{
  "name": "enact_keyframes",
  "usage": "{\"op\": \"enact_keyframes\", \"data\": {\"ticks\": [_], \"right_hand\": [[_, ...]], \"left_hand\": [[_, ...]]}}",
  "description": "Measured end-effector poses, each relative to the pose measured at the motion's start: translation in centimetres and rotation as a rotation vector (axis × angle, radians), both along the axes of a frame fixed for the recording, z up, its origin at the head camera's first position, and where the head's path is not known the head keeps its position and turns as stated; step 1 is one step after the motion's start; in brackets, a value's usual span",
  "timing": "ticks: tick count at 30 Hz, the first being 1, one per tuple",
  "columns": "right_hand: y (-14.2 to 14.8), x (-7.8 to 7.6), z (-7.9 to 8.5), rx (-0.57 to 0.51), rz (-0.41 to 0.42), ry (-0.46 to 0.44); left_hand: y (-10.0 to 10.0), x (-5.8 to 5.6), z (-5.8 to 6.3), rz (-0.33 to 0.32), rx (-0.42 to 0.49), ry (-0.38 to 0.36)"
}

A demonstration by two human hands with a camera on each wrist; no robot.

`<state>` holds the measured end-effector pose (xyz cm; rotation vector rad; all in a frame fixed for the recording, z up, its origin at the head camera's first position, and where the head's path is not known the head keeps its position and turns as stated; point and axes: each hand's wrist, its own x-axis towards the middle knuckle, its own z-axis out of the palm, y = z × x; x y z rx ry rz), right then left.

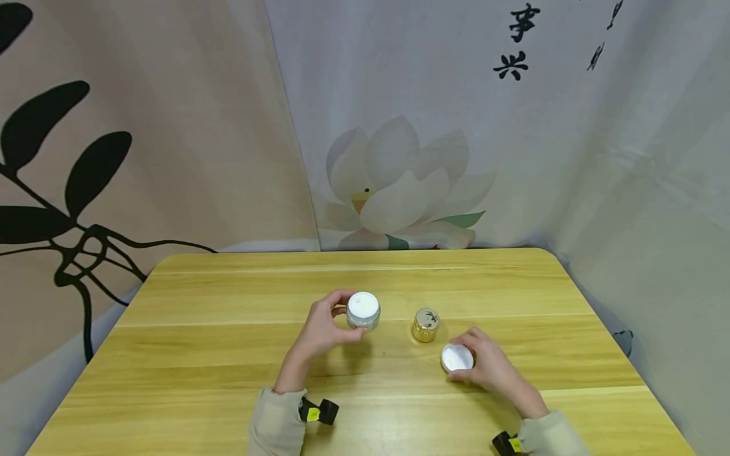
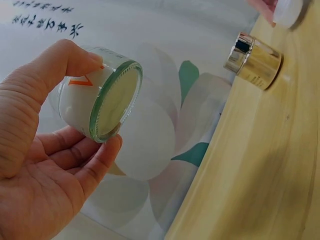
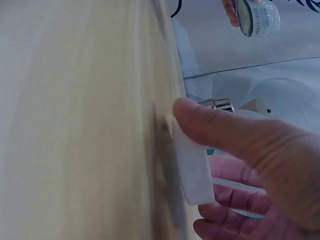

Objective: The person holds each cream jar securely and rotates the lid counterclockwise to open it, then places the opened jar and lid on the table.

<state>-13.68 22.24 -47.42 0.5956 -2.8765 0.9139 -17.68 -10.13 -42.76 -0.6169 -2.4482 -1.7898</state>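
My left hand (image 1: 324, 328) grips a small glass jar (image 1: 364, 309) between thumb and fingers, raised above the table. The jar's top looks white in the head view. In the left wrist view its clear, green-tinted base faces the camera, and an orange mark shows on the side beside the thumb. My right hand (image 1: 492, 362) holds a round white lid (image 1: 457, 358) by its edge, low over the tabletop. In the right wrist view the lid (image 3: 192, 170) stands on edge, with the thumb at its upper end and the fingers behind it.
A small shiny gold jar (image 1: 426, 325) with a patterned top stands on the wooden table (image 1: 228, 354) between the two hands. Behind the table's far edge hangs a cloth backdrop (image 1: 399, 76) printed with a lotus, black leaves and characters.
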Motion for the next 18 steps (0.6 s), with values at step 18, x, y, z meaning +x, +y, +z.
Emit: {"op": "enact_keyframes", "data": {"ticks": [18], "right_hand": [[0.12,0.18,-0.66,0.008,-0.01,-0.022]], "left_hand": [[-0.1,-0.21,-0.76,0.085,-0.045,-0.03]]}}
